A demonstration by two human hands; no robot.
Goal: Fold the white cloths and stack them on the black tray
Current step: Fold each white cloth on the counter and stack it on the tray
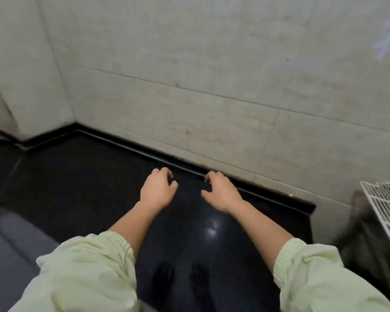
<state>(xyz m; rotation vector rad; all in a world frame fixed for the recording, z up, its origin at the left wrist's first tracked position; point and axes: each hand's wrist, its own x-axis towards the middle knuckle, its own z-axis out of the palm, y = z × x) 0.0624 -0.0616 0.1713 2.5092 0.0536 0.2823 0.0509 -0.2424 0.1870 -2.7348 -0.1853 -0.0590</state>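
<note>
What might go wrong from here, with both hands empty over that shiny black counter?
No cloth or tray is in view, so the left hand and right hand may have to search elsewhere. The loose right sleeve might snag the wire rack nearby. Cloths may slide on the glossy counter.

Soft, even, rather dim light fills the scene and gives the pale wall (212, 64) a faint greenish cast. The glossy black counter (77, 176) shows 1 small white glare spot (211, 230), suggesting light from above, and 2 faint dark reflections lower down. Shadows are weak. The left hand (158, 188) and right hand (221, 192) look fairly sharp, while blur smears the right edge around the white wire rack (387, 212). Wide-angle distortion bends the wall joints.
</note>
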